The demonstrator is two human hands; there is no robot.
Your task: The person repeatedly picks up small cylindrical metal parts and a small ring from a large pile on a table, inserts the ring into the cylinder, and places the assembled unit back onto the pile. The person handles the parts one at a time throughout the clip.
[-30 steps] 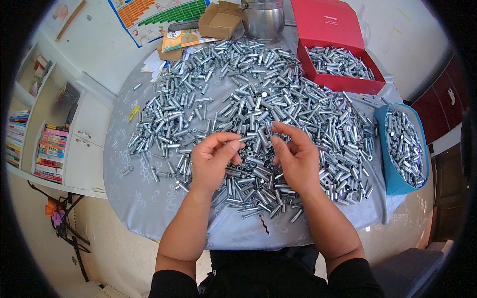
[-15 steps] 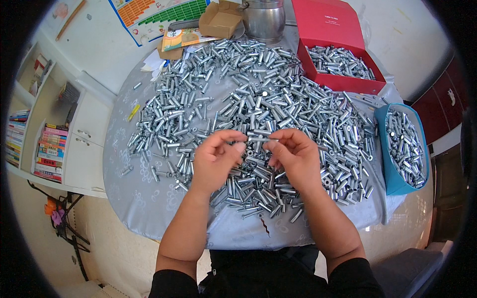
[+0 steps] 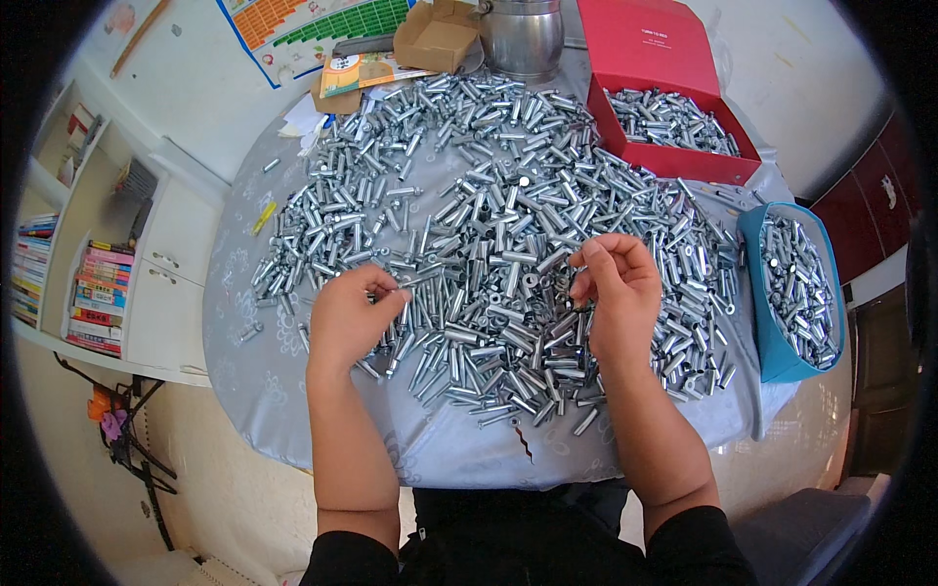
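A wide heap of shiny metal sleeves and bolts (image 3: 493, 337), with some nuts and washers among them, spreads over the table. Over its left part is my left hand (image 3: 354, 314), thumb and fingers drawn together at the tips; whatever it pinches blends into the metal behind. My right hand (image 3: 622, 293) hovers above the right part, with its fingers curled toward the thumb. What it holds, if anything, is too small to make out. A gap filled with loose sleeves lies between the two hands.
An open red box (image 3: 684, 161) and a teal fabric bin (image 3: 787, 361), both full of metal pieces, stand on the right. At the back are a metal pot (image 3: 521, 39) and a small cardboard box (image 3: 437, 37). A yellow tool (image 3: 264, 218) lies on the grey tablecloth (image 3: 264, 391).
My hands were close together with a slim metal piece between them. They have since parted, the left moving left and slightly nearer, the right moving right.
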